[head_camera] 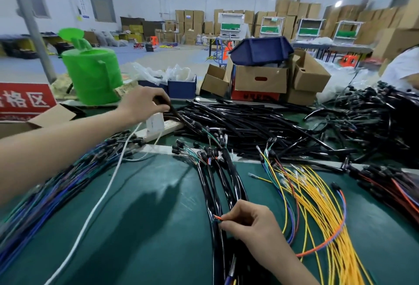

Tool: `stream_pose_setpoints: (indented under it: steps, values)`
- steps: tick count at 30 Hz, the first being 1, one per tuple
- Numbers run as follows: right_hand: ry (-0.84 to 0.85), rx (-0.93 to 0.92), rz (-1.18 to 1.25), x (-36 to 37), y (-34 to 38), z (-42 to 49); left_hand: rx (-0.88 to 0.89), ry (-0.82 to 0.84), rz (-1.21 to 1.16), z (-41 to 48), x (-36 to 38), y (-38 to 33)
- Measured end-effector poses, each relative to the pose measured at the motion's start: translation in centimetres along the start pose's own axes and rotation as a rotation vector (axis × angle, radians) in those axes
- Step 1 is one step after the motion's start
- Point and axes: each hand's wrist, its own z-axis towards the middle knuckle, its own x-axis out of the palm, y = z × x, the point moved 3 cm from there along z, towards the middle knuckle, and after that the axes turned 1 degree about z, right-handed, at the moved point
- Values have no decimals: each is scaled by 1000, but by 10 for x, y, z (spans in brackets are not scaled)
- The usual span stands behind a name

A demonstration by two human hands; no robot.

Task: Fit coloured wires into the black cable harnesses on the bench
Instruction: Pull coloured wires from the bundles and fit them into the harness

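Midway through threading, the right hand (251, 223) pinches an orange wire (218, 217) beside the black harnesses (213, 194) at near centre while the left hand (142, 103) grips 1 harness end (181, 118) farther left, the next move probably a careful feed-in
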Motion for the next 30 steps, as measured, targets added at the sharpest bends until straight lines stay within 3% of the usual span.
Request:
stream_pose_setpoints:
  steps: [3, 6, 8, 10, 12, 17, 22, 30]
  values:
    - [1, 0, 8, 1, 0, 0, -41, -69, -383, -13, -30, -16]
    - [9, 4, 14, 2, -1, 0, -68, -341, -731, -20, -64, -45]
    - [11, 12, 45, 2, -2, 0, -5, -544, -834, -28, -96, -68]
    - [9, 17, 73, 3, -3, 0, 149, -577, -933, -45, -114, -93]
    - [-8, 11, 109, 3, -3, 0, 287, -474, -857, -75, -105, -120]
    - [-57, -16, 215, 0, -1, 0, 581, -159, -238, -182, 1, -142]
    - [-14, -27, 184, 3, 1, -2, 550, 13, -106, -211, 48, -127]
    - [-76, -90, 168, 11, 2, -6, 367, -21, -173, -208, 53, -122]
